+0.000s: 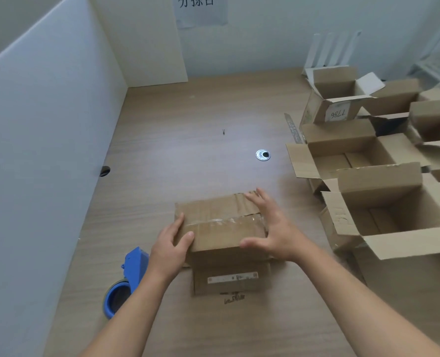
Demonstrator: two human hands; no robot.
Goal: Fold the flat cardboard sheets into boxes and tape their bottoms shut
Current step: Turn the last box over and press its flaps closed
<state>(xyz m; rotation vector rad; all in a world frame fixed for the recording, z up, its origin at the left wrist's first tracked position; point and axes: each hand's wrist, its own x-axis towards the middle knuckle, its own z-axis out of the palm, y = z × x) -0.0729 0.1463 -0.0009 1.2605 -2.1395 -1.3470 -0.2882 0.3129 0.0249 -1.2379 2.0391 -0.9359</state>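
At the near left edge of the table [188,155] lies a blue tape dispenser [134,266], just beside the left forearm. Slightly farther in, toward the middle of the near edge, a closed cardboard box [221,234] sits with its taped flaps facing up; a clear tape strip [229,222] runs across the seam, and a white label [233,277] shows on the near side. The left hand [168,249] grips the box's near left corner, thumb laid on top and fingers curled round the left side. The right hand [273,228] is spread wide at the box's right side, fingers straight and holding nothing; it is blurred, so contact is unclear. Along the right edge, several open boxes [383,202] stand close together, flaps up. A round metal grommet [263,155] sits mid-table. On the far wall hangs a paper sign [201,10].
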